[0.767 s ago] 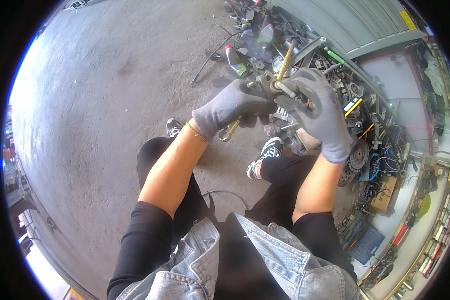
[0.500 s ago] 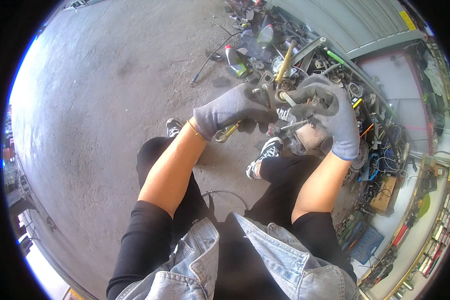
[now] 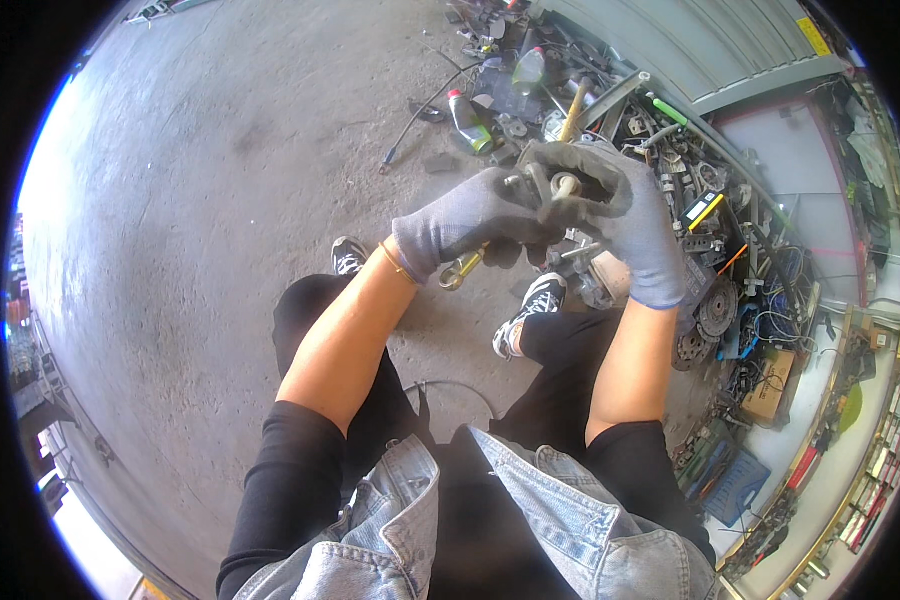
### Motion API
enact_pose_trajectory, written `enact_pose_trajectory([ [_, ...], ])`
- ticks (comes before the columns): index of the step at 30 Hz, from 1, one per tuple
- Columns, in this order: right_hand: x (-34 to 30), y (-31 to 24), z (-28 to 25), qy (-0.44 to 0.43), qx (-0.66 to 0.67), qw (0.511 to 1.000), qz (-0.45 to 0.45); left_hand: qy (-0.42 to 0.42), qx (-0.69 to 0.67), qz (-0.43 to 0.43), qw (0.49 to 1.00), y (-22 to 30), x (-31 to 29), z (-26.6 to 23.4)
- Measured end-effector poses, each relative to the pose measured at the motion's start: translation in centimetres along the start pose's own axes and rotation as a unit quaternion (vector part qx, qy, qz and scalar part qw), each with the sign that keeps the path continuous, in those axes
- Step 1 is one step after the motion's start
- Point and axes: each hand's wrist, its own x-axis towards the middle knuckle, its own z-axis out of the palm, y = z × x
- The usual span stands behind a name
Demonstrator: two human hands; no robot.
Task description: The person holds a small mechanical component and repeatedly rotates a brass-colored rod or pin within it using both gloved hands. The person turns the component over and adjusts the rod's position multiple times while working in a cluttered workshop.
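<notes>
In front of me, my gloved left hand [image 3: 495, 215] is closed round a dark metal part, mostly covered by the fingers. From under the same hand sticks the shiny ring end of a wrench [image 3: 460, 271]; its other end is hidden. My gloved right hand [image 3: 610, 205] has met the left, its fingers curled round the far side of the metal part. Between the hands shows a pale round metal end [image 3: 566, 186], perhaps a bolt head or bushing. Both gloves are grey with darkened palms and fingers.
Beyond my hands lies a heap of scrap with a bottle with a red cap [image 3: 470, 125], a yellowish handle [image 3: 574, 110] and brake-disc-like rings [image 3: 715, 308]. A cardboard box [image 3: 768, 385] and a blue case [image 3: 735, 488] stand to the right. My shoe [image 3: 530, 312] is below the hands.
My right hand has moved left and closed in on the metal part at my left hand. The pale rod end it held now sits against that part. The left hand has barely shifted.
</notes>
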Motion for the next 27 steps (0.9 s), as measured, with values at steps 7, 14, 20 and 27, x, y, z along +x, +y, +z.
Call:
enact_pose_trajectory([
  [7, 1.1, 0.7, 1.8, 0.077, -0.160, 0.981, -0.084, 0.011, 0.042, -0.030, 0.999, -0.2, 0.4, 0.4],
  [14, 1.5, 1.2, 2.5, 0.149, -0.040, 0.988, 0.028, -0.021, 0.126, 0.051, 0.990, -1.3, 0.5, -0.2],
  [20, 1.2, 0.8, 1.7, 0.196, 0.065, 0.978, 0.014, -0.006, 0.118, -0.008, 0.993, -0.6, 0.0, 0.0],
  [27, 0.7, 0.1, 1.2, 0.145, -0.011, 0.989, -0.040, 0.029, 0.042, -0.024, 0.998, 0.4, -0.2, 0.1],
])
